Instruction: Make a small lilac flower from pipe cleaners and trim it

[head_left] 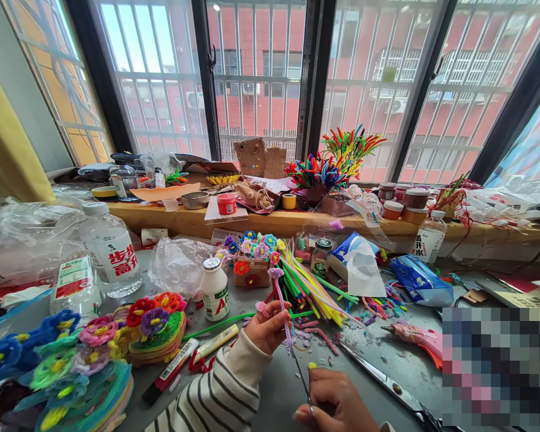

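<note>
My left hand (pixel 266 327) is closed, pinching a light purple pipe cleaner (pixel 281 291) that stands upright with a small flower-like curl at its top. Behind its fingers shows a bit of pink whose kind I cannot make out. In front and lower, my right hand (pixel 335 399) is closed around a slim grey metal tool (pixel 302 377), thin like a scissor blade. The tool's upper end meets the lower part of the pipe cleaner. Just above the right thumb and finger sits a small yellow bit (pixel 312 365). Fuzzy scraps lie on the table around both hands.
Large scissors (pixel 387 381) and a pink glue gun (pixel 414 336) lie at right. Loose pipe cleaners (pixel 312 282), a flower-filled basket (pixel 252 276) and a white bottle (pixel 215 291) stand beyond. Pipe-cleaner flowers (pixel 96 336), a marker (pixel 171 369) and water bottles (pixel 110 252) fill the left.
</note>
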The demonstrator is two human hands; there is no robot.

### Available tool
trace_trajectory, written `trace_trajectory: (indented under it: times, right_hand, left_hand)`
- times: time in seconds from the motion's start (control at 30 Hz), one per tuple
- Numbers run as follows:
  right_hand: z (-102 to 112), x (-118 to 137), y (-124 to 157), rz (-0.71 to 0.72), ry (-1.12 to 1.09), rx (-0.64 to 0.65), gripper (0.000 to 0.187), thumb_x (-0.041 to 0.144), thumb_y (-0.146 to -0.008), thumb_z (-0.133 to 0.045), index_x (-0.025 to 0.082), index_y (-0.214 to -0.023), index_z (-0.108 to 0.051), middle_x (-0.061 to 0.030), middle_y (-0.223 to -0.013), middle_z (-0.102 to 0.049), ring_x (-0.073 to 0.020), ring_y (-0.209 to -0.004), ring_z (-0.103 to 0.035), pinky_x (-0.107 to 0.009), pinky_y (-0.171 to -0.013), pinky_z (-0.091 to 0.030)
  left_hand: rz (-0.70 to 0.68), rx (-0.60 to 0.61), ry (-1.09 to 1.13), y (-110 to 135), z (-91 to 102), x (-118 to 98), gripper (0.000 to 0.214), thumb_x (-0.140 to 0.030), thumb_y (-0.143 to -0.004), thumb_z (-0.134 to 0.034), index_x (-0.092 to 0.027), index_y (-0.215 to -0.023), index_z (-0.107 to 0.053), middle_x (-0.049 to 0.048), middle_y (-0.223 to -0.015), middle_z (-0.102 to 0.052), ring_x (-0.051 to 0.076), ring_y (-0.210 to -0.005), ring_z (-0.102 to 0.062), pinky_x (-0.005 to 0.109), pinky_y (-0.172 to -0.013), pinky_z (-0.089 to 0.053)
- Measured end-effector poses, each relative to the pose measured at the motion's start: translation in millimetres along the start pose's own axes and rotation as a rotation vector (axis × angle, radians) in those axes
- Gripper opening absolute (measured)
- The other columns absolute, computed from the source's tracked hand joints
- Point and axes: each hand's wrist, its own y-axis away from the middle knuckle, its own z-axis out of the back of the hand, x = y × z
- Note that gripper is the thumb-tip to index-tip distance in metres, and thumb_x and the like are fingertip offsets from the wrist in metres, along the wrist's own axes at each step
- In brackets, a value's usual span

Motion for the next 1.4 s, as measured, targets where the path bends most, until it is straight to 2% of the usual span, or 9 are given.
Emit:
trace_trajectory:
  times: [0.2, 0.33, 0.57, 0.77, 0.93, 1.2, 1.4]
  right_hand:
    - [1.4, 2.2, 0.7, -0.067, -0.048, 0.023, 0.054, 0.064, -0.067, -0.031, 0.018, -0.042, -0.022, 0.0035, -0.045, -0.027, -0.0087, -0.044, -0.031, -0.021, -0.041, -0.02]
    - [0.4, 1.4, 1.3, -0.051, -0.098, 0.122, 0.054, 0.068, -0.064, -0.031, 0.018, -0.043, -0.026, 0.0024, -0.049, -0.031, -0.0091, -0.046, -0.032, -0.021, -0.041, -0.021]
    - [-0.3, 0.6, 2.0, -0.059, -0.101, 0.178, 0.058, 0.072, -0.063, -0.019, 0.018, -0.047, -0.031, 0.0017, -0.054, -0.032, -0.0101, -0.049, -0.033, -0.023, -0.044, -0.023]
    - [-0.6, -0.6, 3.6, -0.047, -0.11, 0.2, 0.056, 0.07, -0.064, -0.021, 0.018, -0.047, -0.03, 0.0017, -0.056, -0.033, -0.0096, -0.049, -0.033, -0.023, -0.044, -0.024]
    - [-1.0, -2.1, 1.5, -0.044, -0.082, 0.192, 0.056, 0.07, -0.064, -0.024, 0.018, -0.045, -0.027, 0.0026, -0.053, -0.032, -0.0097, -0.048, -0.032, -0.022, -0.044, -0.025]
    - [-1.5, -3.5, 2.0, -0.065, -0.051, 0.12, 0.053, 0.065, -0.068, -0.029, 0.018, -0.044, -0.024, 0.0029, -0.05, -0.031, -0.0098, -0.048, -0.034, -0.022, -0.044, -0.027]
    - [-3.1, -5.4, 2.6, -0.064, -0.015, 0.095, 0.054, 0.066, -0.067, -0.031, 0.017, -0.042, -0.025, 0.003, -0.049, -0.031, -0.0092, -0.046, -0.034, -0.021, -0.041, -0.024]
  left_hand:
    - [-0.026, 0.022, 0.035, 0.1, -0.2, -0.9, 0.022, -0.018, -0.047, -0.073, -0.016, -0.067, -0.063, -0.0045, -0.05, -0.059, 0.004, -0.046, -0.055, 0.013, -0.048, -0.043]
    - [0.002, 0.034, 0.022, 0.1, 1.4, -0.3, 0.023, -0.018, -0.048, -0.072, -0.016, -0.069, -0.063, -0.0039, -0.052, -0.06, 0.005, -0.047, -0.056, 0.013, -0.048, -0.042]
    - [0.055, 0.06, -0.02, -0.6, 4.6, 0.5, 0.023, -0.018, -0.05, -0.071, -0.016, -0.071, -0.063, -0.0033, -0.054, -0.061, 0.005, -0.048, -0.056, 0.014, -0.05, -0.043]
    - [0.04, 0.079, -0.039, -6.3, 10.6, 11.3, 0.023, -0.017, -0.048, -0.072, -0.015, -0.069, -0.063, -0.0029, -0.052, -0.059, 0.006, -0.045, -0.056, 0.014, -0.047, -0.042]
    - [0.033, 0.062, -0.079, -7.4, 10.8, 13.1, 0.024, -0.019, -0.047, -0.072, -0.015, -0.069, -0.063, -0.0028, -0.05, -0.059, 0.006, -0.044, -0.055, 0.016, -0.045, -0.041]
    - [-0.032, -0.031, -0.099, -1.0, -1.2, 3.7, 0.023, -0.019, -0.044, -0.073, -0.016, -0.064, -0.064, -0.0031, -0.05, -0.06, 0.006, -0.048, -0.055, 0.015, -0.05, -0.042]
    - [-0.047, -0.035, -0.081, -3.3, 1.7, 5.0, 0.025, -0.02, -0.043, -0.074, -0.016, -0.065, -0.063, -0.0034, -0.049, -0.059, 0.005, -0.046, -0.054, 0.015, -0.046, -0.04]
